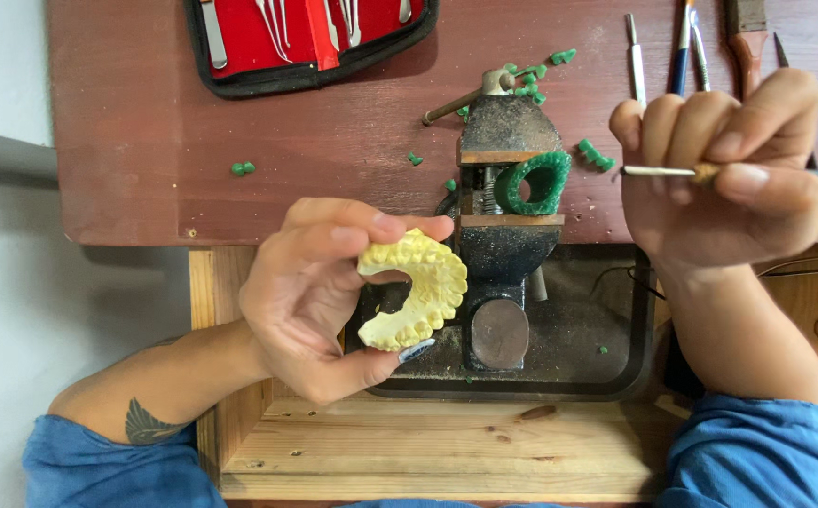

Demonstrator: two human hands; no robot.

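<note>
Yellow dental arch cast (418,293) pinched in left hand (310,301), teeth up, open side facing left; right hand (719,174), closed on slim carving tool (658,171), well apart, tip aimed leftward above bench vise (508,235).

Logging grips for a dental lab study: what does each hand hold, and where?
Left hand pinches the yellow tooth cast by its arch ends; right hand grips a thin metal tool mid-shaft.

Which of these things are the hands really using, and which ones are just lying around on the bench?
In use:
yellow teeth model in the left hand
thin metal tool in the right hand

Just lying about:
small vise gripping a green ring
green crumbs
red tool case
spare tools
</note>
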